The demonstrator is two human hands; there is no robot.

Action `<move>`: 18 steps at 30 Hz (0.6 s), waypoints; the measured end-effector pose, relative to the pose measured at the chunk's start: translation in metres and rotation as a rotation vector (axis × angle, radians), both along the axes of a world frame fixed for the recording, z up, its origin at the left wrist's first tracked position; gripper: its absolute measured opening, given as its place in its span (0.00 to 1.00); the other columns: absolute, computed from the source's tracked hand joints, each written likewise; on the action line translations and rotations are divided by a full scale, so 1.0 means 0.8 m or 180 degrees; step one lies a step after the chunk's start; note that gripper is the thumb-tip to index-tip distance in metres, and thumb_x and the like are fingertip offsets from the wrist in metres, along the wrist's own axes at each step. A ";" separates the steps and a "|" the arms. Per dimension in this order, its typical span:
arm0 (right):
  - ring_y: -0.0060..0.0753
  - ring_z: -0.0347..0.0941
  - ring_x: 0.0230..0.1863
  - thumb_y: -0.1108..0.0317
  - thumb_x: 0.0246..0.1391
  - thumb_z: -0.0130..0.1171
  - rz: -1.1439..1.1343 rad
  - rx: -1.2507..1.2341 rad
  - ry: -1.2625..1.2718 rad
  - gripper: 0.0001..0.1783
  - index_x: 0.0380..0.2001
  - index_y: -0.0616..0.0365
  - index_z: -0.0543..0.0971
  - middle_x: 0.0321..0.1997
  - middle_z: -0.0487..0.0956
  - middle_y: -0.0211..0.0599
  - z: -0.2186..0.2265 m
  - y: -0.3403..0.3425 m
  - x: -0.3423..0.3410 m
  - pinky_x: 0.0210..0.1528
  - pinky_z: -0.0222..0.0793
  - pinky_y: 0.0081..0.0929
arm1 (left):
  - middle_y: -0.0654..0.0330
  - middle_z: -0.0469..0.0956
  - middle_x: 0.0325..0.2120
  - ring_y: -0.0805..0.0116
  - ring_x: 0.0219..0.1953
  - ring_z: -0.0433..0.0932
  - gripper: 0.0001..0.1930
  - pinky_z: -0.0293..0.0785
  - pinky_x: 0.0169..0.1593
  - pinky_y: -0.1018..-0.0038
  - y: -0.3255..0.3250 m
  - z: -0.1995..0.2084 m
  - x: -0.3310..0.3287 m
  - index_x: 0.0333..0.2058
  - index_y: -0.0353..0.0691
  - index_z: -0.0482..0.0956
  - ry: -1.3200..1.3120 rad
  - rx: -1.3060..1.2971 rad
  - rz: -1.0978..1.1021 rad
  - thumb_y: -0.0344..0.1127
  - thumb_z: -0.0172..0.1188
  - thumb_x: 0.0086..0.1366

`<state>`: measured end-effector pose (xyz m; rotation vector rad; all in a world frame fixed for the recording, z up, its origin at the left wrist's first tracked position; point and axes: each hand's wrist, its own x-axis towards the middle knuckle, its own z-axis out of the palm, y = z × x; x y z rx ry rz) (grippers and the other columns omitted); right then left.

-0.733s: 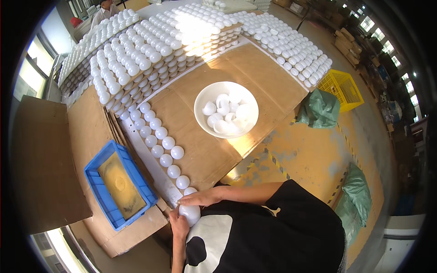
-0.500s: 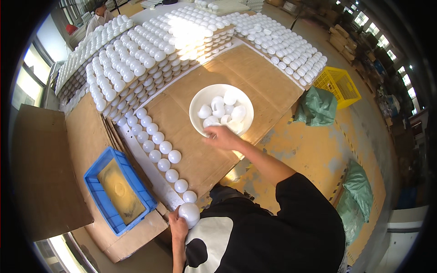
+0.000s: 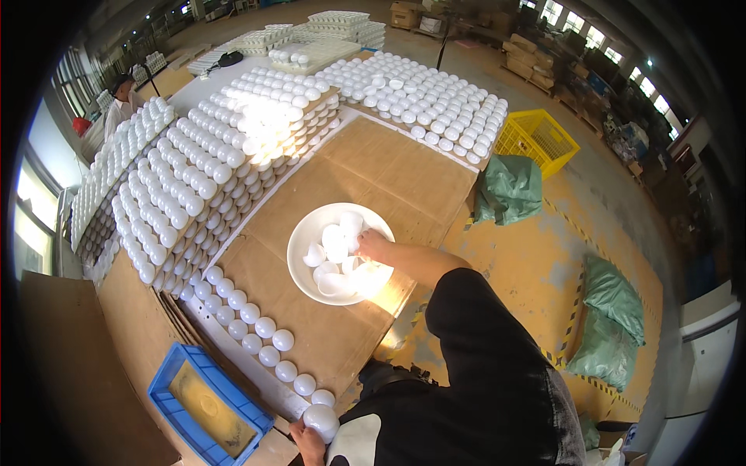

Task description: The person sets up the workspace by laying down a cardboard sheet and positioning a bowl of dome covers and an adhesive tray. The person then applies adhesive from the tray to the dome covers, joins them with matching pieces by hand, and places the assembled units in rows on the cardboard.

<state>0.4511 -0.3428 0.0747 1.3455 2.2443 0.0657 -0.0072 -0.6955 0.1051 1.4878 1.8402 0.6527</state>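
At the lower edge, my left hand (image 3: 309, 444) is wrapped round a smooth white bulb cover (image 3: 321, 422), held at the near end of a double row of similar covers (image 3: 265, 327). My right hand (image 3: 374, 245) reaches into the white bowl (image 3: 298, 278) at its right side. Its fingers are closed at the edge of a white bulb cover (image 3: 351, 224); the fingertips are partly hidden. Several more thin, hollow white covers (image 3: 335, 284) lie loosely heaped in the bowl, some showing open rims.
Cardboard (image 3: 264, 260) lies under the bowl. Stacked layers of white covers (image 3: 167, 182) rise on the left and far side. A blue bin (image 3: 167, 388) stands at lower left. A yellow crate (image 3: 544, 159) and green bags (image 3: 509, 186) are on the right. Another person (image 3: 120, 101) is at far left.
My right hand has gone from the bowl's near rim into the bowl, onto a cover. My left hand still holds its cover. The whole view has shifted, so the bowl appears lower and further left.
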 end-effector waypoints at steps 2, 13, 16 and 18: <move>0.42 0.72 0.49 0.59 0.57 0.50 0.0137 -0.0052 -0.0069 0.13 0.42 0.33 0.81 0.46 0.75 0.40 -0.005 0.000 0.000 0.48 0.65 0.42 | 0.44 0.67 0.40 0.53 0.44 0.68 0.18 0.64 0.51 0.63 0.007 0.049 0.027 0.38 0.23 0.75 -0.0313 -0.0174 0.0015 0.30 0.42 0.55; 0.43 0.77 0.46 0.54 0.40 0.68 -0.1343 0.0326 0.2261 0.33 0.50 0.59 0.74 0.46 0.78 0.52 0.122 -0.005 0.019 0.47 0.72 0.37 | 0.46 0.66 0.39 0.54 0.41 0.67 0.10 0.67 0.46 0.65 0.036 0.135 0.076 0.34 0.27 0.70 -0.1716 -0.1078 0.0699 0.22 0.44 0.54; 0.32 0.78 0.41 0.56 0.47 0.65 -0.1614 -0.0708 0.3886 0.28 0.48 0.62 0.74 0.44 0.79 0.43 0.169 -0.037 -0.038 0.42 0.74 0.28 | 0.49 0.67 0.37 0.60 0.42 0.66 0.10 0.67 0.47 0.68 0.028 0.145 0.068 0.34 0.27 0.69 -0.1259 -0.1001 0.0406 0.24 0.42 0.55; 0.22 0.75 0.40 0.57 0.53 0.61 -0.2006 -0.1829 0.5242 0.24 0.48 0.62 0.73 0.41 0.77 0.34 0.188 -0.094 -0.115 0.40 0.72 0.22 | 0.51 0.68 0.34 0.63 0.40 0.68 0.12 0.68 0.46 0.70 0.015 0.150 0.075 0.33 0.26 0.70 -0.1772 -0.0627 0.1326 0.26 0.39 0.55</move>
